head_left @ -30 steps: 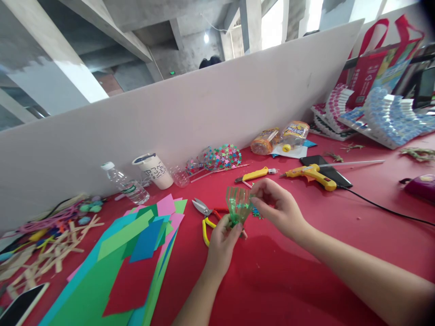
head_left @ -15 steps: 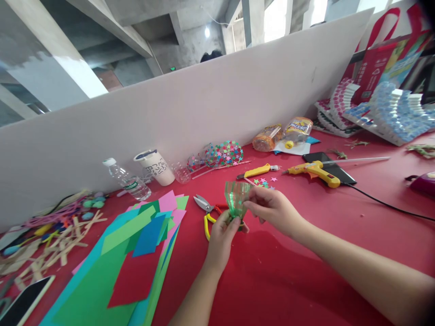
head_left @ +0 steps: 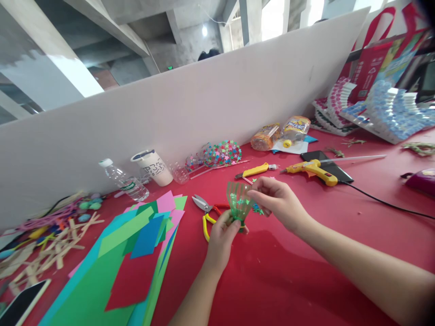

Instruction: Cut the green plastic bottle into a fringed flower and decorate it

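Note:
A cut-off green plastic bottle piece (head_left: 238, 201) with its rim sliced into strips stands upside down over the red table (head_left: 306, 267). My left hand (head_left: 221, 240) grips its narrow neck end from below, fingers closed. My right hand (head_left: 277, 203) pinches the piece's upper rim on the right side, fingertips pressed together. Small coloured star stickers (head_left: 257, 210) lie on the table just behind my right hand.
Yellow-handled shears (head_left: 205, 215) lie left of the bottle piece. A stack of coloured paper sheets (head_left: 136, 253) fills the near left. Behind are a utility knife (head_left: 253, 171), a yellow glue gun (head_left: 314, 170) with cord, a star-covered bottle (head_left: 220, 153), a paper cup (head_left: 152, 168), a water bottle (head_left: 124, 182).
The bottle piece and both hands stay in almost the same place; my right fingers have shifted slightly along the rim. The camera view has drifted a little.

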Motion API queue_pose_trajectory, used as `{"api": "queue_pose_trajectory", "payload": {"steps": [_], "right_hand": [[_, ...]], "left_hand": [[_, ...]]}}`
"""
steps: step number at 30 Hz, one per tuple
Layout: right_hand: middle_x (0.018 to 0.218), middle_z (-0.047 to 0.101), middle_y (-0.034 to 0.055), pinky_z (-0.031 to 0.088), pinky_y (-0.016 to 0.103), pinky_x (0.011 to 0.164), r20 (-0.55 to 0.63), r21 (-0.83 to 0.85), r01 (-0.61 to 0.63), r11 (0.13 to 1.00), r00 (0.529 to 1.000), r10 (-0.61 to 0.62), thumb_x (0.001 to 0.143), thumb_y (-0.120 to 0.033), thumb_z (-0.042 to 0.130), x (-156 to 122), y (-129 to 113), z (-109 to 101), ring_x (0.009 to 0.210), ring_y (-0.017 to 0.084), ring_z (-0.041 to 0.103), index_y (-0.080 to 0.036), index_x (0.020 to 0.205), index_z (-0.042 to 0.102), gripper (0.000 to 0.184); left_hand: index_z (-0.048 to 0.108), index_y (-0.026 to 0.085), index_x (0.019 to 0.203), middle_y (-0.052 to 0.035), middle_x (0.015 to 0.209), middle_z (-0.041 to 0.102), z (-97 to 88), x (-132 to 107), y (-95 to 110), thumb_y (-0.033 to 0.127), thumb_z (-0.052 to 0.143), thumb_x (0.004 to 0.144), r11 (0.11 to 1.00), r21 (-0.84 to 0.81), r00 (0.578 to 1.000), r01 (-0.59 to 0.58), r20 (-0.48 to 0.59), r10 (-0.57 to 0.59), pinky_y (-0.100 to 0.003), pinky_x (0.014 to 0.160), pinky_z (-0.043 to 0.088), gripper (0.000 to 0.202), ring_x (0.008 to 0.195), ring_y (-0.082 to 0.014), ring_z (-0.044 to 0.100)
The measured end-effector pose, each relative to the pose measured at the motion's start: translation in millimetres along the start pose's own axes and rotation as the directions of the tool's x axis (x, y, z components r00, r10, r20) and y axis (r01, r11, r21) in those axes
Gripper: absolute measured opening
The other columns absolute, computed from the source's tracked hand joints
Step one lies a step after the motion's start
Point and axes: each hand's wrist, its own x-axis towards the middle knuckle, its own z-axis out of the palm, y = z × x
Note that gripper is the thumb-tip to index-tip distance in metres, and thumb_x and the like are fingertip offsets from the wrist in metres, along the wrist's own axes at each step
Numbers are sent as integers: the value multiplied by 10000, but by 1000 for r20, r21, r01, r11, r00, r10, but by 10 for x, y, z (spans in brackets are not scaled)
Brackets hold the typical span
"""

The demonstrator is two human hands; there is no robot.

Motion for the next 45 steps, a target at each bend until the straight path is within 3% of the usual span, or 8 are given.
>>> {"api": "queue_pose_trajectory", "payload": {"steps": [4,8,21,26,29,33,40,45], "right_hand": [[595,501,-65,398,195,453,-57,-28,39,999,998,-41,759,-219,586,-1,19,-5,512,74,459,-206,765,506,81],[587,500,-83,427,209,448,-34,-19,34,999,999,-35,776,-208,541,0,27,0,480,81,474,-214,954,512,180],[584,511,-70,446,218,472,-50,-108,84,991,995,-90,818,-216,550,-16,36,24,491,96,518,-200,885,531,72],[686,528,-29,438,240,529,-76,-236,212,948,969,-236,819,-164,549,-7,23,6,594,116,511,-207,813,526,49],[864,525,30,454,318,719,-77,-350,341,873,918,-389,786,-137,588,-28,-22,-31,806,167,528,-204,758,560,78],[937,561,55,409,390,837,60,-420,484,768,859,-508,791,-169,620,-103,-58,-60,896,209,515,-225,794,608,58],[857,605,16,518,229,634,171,-332,423,843,906,-388,941,-168,455,-149,7,69,755,121,612,-222,929,442,57],[871,580,12,537,229,655,204,-343,440,830,897,-392,910,-162,521,-102,38,96,776,123,617,-211,883,541,60]], "left_hand": [[645,149,1025,-12,705,646,-7,-12,-7,262,570,829,1000,25,1000,2,9,-2,-264,715,463,238,688,-147,581],[646,147,1021,-16,721,650,-14,-13,-13,261,571,830,1000,24,1000,-9,3,9,-260,720,468,235,703,-147,580],[648,150,1018,-6,705,645,-17,9,-33,244,556,836,1000,20,999,-7,-31,8,-251,719,467,225,699,-139,583],[639,147,1013,-5,722,642,-19,4,-44,262,569,834,1000,26,999,-14,-31,15,-247,727,461,225,707,-138,589],[630,154,1008,0,721,639,-31,15,-42,261,560,840,999,37,999,-6,-53,8,-246,736,458,211,708,-137,596],[615,170,912,7,731,629,-57,27,-35,257,530,863,999,46,996,-21,-88,25,-236,737,454,131,717,-128,598],[612,181,1025,-15,808,660,-98,42,-120,276,528,891,996,-85,999,-42,-31,40,-265,754,452,185,746,-139,604],[623,173,1045,-26,860,678,-63,33,-112,268,555,876,991,-132,1000,-12,-10,11,-259,751,441,206,737,-133,610]]}}
